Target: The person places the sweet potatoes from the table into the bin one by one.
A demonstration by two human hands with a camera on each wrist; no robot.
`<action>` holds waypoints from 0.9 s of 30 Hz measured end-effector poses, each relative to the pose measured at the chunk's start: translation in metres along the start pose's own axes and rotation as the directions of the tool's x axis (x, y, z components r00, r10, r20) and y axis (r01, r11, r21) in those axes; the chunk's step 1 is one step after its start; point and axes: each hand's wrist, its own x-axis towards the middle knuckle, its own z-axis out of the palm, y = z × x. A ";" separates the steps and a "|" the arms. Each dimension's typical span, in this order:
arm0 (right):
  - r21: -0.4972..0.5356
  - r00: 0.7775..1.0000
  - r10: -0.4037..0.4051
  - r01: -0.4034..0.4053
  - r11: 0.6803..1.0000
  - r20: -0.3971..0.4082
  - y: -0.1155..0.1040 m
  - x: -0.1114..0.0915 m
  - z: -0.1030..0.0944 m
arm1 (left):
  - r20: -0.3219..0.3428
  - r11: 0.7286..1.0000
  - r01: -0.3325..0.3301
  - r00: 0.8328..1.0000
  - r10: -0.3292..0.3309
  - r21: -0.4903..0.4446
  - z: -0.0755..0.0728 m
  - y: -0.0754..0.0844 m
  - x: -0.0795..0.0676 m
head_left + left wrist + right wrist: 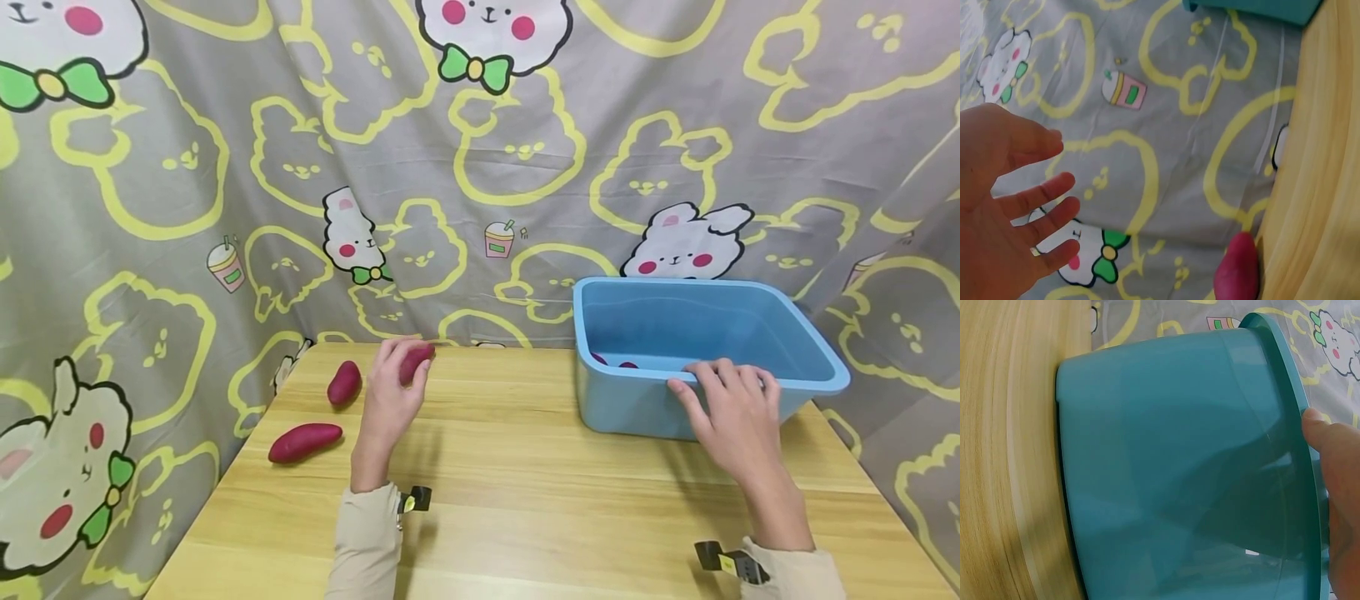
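My left hand (390,387) is over the back of the table, overlapping a purple-red sweet potato (417,362) in the head view. In the left wrist view the fingers of that hand (1019,206) are spread with nothing between them, and a sweet potato (1237,269) lies apart on the tabletop. Two more sweet potatoes, one short (344,384) and one long (304,442), lie left of the hand. At the right, my right hand (738,417) grips the front rim of a blue plastic bin (637,400), thumb outside and fingers over the edge.
Inside the bin, parts of sweet potatoes (628,365) show above the front rim; the rest of the floor is hidden. A patterned grey curtain (480,167) hangs behind and beside the wooden table (510,500).
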 end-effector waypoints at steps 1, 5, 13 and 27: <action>0.000 1.000 -0.001 0.001 1.000 0.000 0.000 0.000 0.000 | 0.003 1.000 0.000 1.000 0.000 0.012 -0.002 -0.001 0.000; -0.002 1.000 -0.006 0.006 1.000 0.005 0.000 0.002 0.000 | 0.004 0.999 0.008 1.000 -0.008 0.047 -0.008 -0.006 -0.002; -0.007 1.000 0.017 -0.017 1.000 0.018 -0.001 0.000 -0.001 | 0.039 0.994 0.049 0.998 -0.053 0.101 -0.021 -0.019 -0.004; -0.003 1.000 0.016 -0.016 1.000 0.022 0.000 -0.001 -0.001 | 0.062 0.979 0.139 0.987 -0.150 0.152 -0.045 -0.040 -0.011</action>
